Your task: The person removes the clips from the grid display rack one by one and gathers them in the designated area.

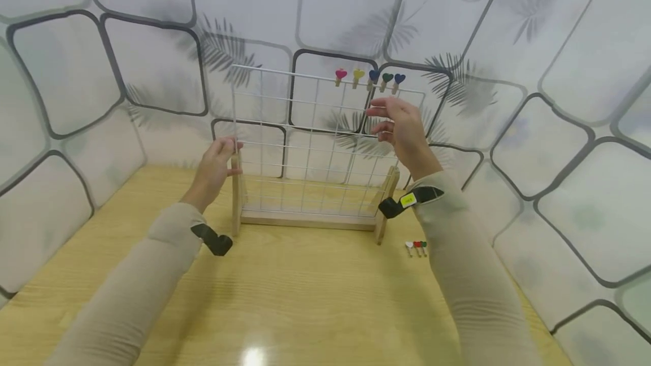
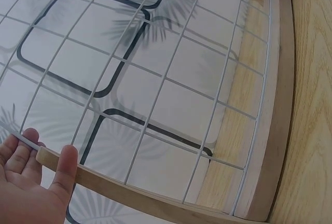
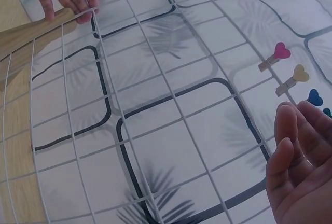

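Observation:
A white wire grid rack (image 1: 300, 140) stands upright on a wooden base, a wooden post at each side. My left hand (image 1: 216, 162) holds its left edge just at the top of the post; in the left wrist view the fingers (image 2: 23, 154) lie at the wire and the thumb beside the wood. Heart-topped clothespins sit along the right part of the top wire: pink (image 1: 341, 75), yellow (image 1: 358, 77), dark blue (image 1: 373, 77), green (image 1: 387, 79) and blue (image 1: 399, 81). My right hand (image 1: 402, 126) hovers just below them, fingers loosely bent, holding nothing.
On the wooden table (image 1: 305, 287), right of the rack's base, lie a white (image 1: 409, 246), a red (image 1: 418, 245) and a green clothespin (image 1: 424, 245). A patterned wall covering (image 1: 346, 4) rises close behind the rack and along both sides.

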Tool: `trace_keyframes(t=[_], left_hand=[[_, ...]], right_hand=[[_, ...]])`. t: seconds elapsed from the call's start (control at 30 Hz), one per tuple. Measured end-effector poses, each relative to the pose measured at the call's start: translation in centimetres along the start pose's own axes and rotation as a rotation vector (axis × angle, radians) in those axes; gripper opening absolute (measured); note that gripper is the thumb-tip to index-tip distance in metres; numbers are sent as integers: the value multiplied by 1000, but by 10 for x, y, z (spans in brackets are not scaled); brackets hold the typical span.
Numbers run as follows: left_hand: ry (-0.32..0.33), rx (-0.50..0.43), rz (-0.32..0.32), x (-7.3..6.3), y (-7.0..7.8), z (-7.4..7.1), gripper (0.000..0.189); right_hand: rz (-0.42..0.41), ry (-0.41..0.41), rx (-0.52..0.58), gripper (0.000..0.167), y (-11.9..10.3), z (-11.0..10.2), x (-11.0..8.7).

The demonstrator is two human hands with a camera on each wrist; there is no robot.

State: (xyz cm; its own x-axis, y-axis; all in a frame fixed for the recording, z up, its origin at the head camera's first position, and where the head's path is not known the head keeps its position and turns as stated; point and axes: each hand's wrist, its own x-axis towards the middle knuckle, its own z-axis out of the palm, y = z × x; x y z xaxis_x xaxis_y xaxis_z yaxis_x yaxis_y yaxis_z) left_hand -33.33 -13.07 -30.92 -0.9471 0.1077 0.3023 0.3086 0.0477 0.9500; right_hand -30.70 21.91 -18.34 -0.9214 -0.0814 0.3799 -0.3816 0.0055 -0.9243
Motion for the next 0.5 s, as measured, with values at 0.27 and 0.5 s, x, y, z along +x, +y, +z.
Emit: trace_keyframes(t=[0.27, 0.5], left_hand=[[12, -10, 24, -1, -1, 1, 54], [18, -14, 6, -3, -2, 2, 53]], right_hand=[[-32, -3, -11, 35, -21, 17, 15], [-72, 23, 5, 29, -36, 33, 34]])
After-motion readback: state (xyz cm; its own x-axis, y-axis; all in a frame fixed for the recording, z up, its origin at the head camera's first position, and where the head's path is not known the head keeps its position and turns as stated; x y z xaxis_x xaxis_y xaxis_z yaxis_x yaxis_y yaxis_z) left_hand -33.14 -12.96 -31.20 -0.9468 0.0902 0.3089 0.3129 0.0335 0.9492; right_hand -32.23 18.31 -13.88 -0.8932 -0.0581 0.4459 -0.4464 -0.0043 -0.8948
